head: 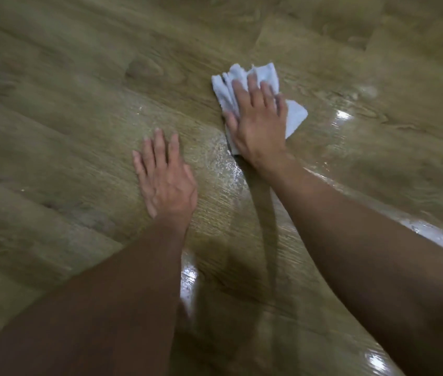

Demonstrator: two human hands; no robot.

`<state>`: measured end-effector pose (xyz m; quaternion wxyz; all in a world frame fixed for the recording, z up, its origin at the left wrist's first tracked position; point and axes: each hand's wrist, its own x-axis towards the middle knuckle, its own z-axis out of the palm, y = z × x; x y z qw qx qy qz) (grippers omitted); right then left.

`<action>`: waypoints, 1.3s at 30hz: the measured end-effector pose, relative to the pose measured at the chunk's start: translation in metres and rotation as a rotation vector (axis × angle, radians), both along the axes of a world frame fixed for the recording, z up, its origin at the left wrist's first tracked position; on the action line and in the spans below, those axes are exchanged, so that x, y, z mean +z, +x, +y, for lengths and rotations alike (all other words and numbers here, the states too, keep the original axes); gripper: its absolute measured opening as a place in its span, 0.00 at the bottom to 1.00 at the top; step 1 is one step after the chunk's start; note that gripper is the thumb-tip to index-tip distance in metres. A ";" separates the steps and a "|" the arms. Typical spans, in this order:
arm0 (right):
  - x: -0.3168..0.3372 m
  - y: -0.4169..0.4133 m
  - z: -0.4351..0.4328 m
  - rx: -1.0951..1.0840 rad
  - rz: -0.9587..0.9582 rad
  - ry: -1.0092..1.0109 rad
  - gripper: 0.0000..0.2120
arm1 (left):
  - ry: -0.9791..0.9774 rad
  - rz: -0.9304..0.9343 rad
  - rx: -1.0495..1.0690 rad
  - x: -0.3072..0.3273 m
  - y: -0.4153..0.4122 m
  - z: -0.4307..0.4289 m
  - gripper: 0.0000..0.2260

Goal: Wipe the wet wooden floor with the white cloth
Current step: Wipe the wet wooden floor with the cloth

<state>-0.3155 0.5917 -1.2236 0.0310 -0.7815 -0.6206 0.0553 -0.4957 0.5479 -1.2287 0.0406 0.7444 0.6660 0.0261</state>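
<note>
The person was down over the brown wooden plank floor, both bare arms stretched forward. The right hand lay flat on top of a crumpled white cloth, fingers straight and spread, pressing it against the boards rather than gripping it. The cloth bunched out beyond the fingertips and to the right of the hand, with a corner poking out by the little finger. It sat toward the far middle of the visible floor, slightly right of centre.

The left hand rested palm down on the bare boards nearer the person and to the left of the cloth, fingers straight and close together, holding nothing. The two hands were near each other but apart.

Between and around them the floor shone wet: a glistening film ran from beside the right wrist, and bright glare patches showed to the right of the cloth and along the right forearm. The planks to the left looked duller, though blurred.
</note>
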 end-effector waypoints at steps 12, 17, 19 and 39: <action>-0.002 0.077 -0.033 0.369 0.007 -0.006 0.25 | -0.001 -0.003 0.013 -0.003 -0.001 0.001 0.27; 0.001 0.030 -0.007 -0.177 0.030 0.016 0.26 | 0.016 -0.014 0.022 -0.004 0.001 0.001 0.27; 0.001 -0.005 -0.036 -0.041 0.058 0.021 0.26 | 0.021 -0.017 0.025 -0.004 0.000 0.001 0.27; 0.002 -0.034 -0.102 0.315 0.097 0.021 0.24 | 0.049 -0.071 0.002 -0.008 -0.002 0.002 0.25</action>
